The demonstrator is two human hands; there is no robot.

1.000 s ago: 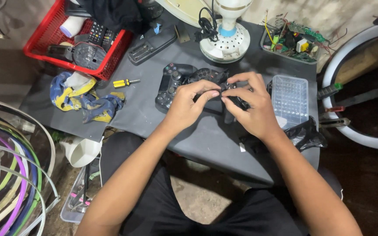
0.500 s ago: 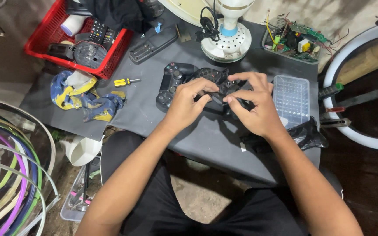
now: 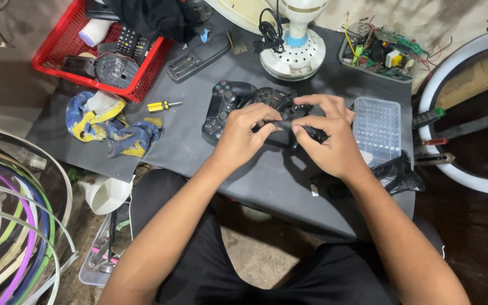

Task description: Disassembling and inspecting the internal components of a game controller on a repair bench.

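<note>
two hands on a black controller part

the left hand (image 3: pixel 243 133) and the right hand (image 3: pixel 327 138) meet over the dark grey table mat (image 3: pixel 199 152), both pinching a small black plastic game controller part (image 3: pixel 289 127) between fingertips. the part's long axis runs left to right, one end under each hand, and it sits just above the mat. just beyond the left hand lies a whole black gamepad (image 3: pixel 224 104), handles angled toward the person. a clear plastic compartment box (image 3: pixel 377 130) rests just beside the right hand. a small yellow-handled screwdriver (image 3: pixel 163 105) lies well left, near a blue and yellow rag (image 3: pixel 111 127).
</note>
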